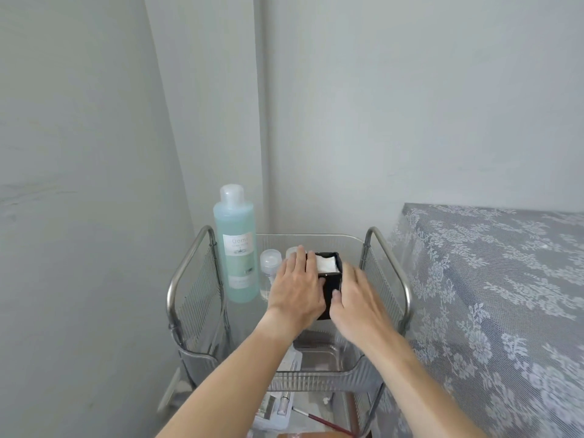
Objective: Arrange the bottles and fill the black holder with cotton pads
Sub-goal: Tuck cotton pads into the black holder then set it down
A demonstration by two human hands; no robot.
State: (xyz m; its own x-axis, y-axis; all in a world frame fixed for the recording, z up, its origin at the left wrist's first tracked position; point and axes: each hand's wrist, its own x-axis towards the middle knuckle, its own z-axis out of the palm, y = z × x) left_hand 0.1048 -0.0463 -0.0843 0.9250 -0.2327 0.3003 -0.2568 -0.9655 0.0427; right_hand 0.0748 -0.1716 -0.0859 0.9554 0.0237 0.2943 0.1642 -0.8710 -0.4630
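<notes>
The black holder [331, 287] stands upright in the middle of the clear top tray [316, 240] of a metal-framed cart [186, 273], with white cotton pads [328, 263] showing in its open top. Both hands press against it from opposite sides. The left hand [295, 289] lies flat on its left wall, fingers [300, 257] straight and close together, pointing away from the person, thumb on the near face. The right hand [357, 298] mirrors it on the right wall, fingers extended and together, thumb tip on the front face. Both forearms reach in from the lower edge, converging on the holder. Just left of the left hand stands a small clear bottle [270, 267]; beyond it a tall blue-green bottle [235, 245] stands upright at the tray's left edge. A lace-covered surface [493, 279] sits right of the cart.
</notes>
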